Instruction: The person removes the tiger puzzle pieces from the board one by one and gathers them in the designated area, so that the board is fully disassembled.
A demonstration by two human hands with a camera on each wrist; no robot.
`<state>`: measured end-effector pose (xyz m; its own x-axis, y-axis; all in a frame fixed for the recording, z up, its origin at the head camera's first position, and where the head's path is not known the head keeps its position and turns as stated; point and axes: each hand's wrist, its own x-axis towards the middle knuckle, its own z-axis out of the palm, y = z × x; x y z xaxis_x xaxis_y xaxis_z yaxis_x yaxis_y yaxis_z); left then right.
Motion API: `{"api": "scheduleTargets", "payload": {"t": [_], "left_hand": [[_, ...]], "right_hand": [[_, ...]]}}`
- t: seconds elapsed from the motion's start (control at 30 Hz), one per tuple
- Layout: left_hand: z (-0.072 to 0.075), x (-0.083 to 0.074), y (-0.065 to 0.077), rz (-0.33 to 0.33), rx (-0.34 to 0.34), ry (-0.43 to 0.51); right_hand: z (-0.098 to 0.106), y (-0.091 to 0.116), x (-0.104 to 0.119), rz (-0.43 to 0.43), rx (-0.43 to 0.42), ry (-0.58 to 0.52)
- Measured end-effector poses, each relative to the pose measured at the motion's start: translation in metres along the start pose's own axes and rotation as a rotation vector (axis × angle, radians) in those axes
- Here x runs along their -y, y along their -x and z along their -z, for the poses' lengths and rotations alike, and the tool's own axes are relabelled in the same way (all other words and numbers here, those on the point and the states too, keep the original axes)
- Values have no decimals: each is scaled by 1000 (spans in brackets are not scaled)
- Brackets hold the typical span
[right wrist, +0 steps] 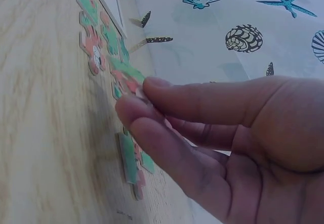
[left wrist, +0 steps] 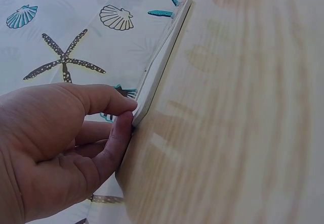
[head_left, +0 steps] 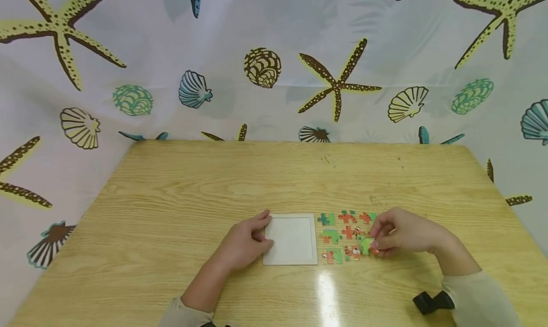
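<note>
A square white puzzle tray (head_left: 291, 263) lies on the table, with nothing inside its raised rim. My left hand (head_left: 244, 243) holds it by the left side, index fingertip at the upper corner and thumb lower down. The left wrist view shows both tips of that hand (left wrist: 61, 148) at the tray's thin edge (left wrist: 162, 64). My right hand (head_left: 400, 234) pinches a green and orange jigsaw piece (head_left: 366, 245) between thumb and fingers. The right wrist view has this piece (right wrist: 126, 71) partly hidden behind the fingertips. Other jigsaw pieces (head_left: 330, 236) lie in loose rows right of the tray.
The wooden table (head_left: 192, 184) reaches back to a white cloth (head_left: 239, 22) printed with shells and starfish. A black strap device (head_left: 432, 302) sits at the right wrist, by the beige sleeve (head_left: 479, 298).
</note>
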<state>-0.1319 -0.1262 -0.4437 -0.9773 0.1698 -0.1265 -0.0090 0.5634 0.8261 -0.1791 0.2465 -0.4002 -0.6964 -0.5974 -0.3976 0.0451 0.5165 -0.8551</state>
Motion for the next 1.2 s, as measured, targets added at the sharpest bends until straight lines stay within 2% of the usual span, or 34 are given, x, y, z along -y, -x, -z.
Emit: {"api": "scheduleTargets", "payload": {"t": [0.23, 0.63, 0.93, 1.2], "left_hand": [[0, 0, 0, -5, -5, -14], [-2, 3, -3, 13, -4, -19], [0, 1, -1, -6, -5, -22], [0, 2, 0, -14, 0, -8]], "right_hand": [[1, 0, -3, 0, -4, 37], [-1, 2, -5, -51, -23, 85], [-7, 2, -3, -87, -145, 177], [-12, 2, 2, -161, -251, 280]]}}
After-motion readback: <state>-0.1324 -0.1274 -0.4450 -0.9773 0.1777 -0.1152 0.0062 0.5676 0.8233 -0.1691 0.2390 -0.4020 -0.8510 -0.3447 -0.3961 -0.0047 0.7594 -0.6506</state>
